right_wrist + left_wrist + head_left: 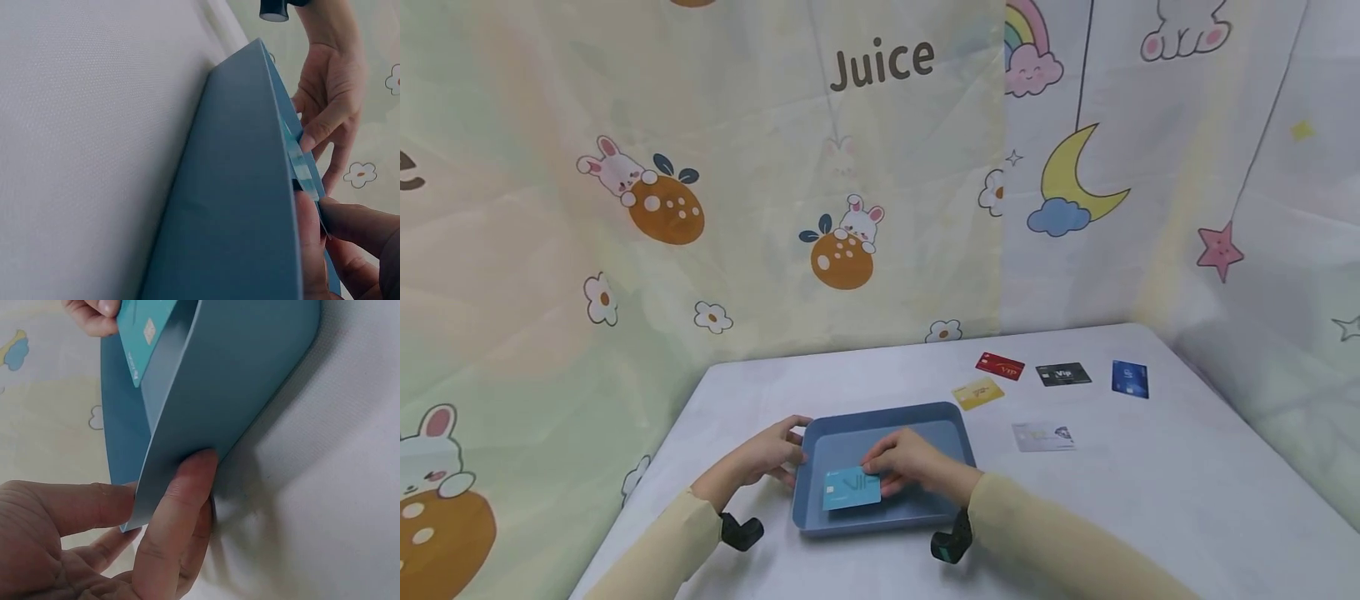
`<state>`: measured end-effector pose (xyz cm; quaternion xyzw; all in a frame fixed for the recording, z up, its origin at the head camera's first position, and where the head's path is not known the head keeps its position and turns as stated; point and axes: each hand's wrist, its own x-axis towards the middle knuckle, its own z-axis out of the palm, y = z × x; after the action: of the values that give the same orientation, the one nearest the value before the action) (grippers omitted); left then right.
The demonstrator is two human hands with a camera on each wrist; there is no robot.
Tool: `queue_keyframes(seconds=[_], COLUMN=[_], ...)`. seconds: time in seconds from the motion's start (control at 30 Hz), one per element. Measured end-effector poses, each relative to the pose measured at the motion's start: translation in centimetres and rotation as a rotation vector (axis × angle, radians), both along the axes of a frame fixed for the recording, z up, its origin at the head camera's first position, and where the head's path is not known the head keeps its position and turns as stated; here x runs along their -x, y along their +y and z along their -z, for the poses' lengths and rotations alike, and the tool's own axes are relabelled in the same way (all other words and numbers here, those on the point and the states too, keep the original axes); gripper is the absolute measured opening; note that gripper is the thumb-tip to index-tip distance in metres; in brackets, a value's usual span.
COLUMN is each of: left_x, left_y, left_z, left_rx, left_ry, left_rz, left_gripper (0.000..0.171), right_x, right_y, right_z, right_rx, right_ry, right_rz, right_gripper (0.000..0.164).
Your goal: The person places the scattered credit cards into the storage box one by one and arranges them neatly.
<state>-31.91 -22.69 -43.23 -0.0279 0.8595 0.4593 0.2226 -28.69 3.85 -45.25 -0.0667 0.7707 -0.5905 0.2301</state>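
Looking along the head view, I see the right hand (913,462) pinching a teal card (852,489) between thumb and fingers, over the left part of a blue tray (880,527); whether its lower edge touches the tray's floor I can't tell. Its lettering is partly covered by the fingertips. The left hand (767,454) grips the tray's left wall, some of its fingers out of sight. Both sleeves (658,546) run out of the bottom edge. The table (1187,483) is covered in white, and beyond the tray, to its right, lie a red card (1000,366), a yellow card (977,393), a black card (1063,374), a blue card (1130,379) and a pale card (1044,437), whose small print is unreadable from here. Behind hangs a cloth (910,167) with rabbits, flowers, a moon and "Juice", its upper prints cut off. In the left wrist view, the left fingers stand on either side of the tray wall, clasping it; the teal card's top is cropped and only part of the right hand shows. In the right wrist view, the near wall hides much of the teal card and the tray's inside, and the right hand is cut by the edge.
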Motion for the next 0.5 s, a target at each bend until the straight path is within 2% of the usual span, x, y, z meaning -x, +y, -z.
queue_keyframes(seconds=[0.5], left_x=[-0.2], left_y=[-0.3], left_z=[0.5], left_rx=[0.006], left_ry=[0.035], left_rz=[-0.003], left_gripper=[0.071], right_x=[-0.6], right_y=[-1.5], right_z=[0.7], right_rx=[0.008], right_ry=[0.014], right_rz=[-0.014], right_gripper=[0.009])
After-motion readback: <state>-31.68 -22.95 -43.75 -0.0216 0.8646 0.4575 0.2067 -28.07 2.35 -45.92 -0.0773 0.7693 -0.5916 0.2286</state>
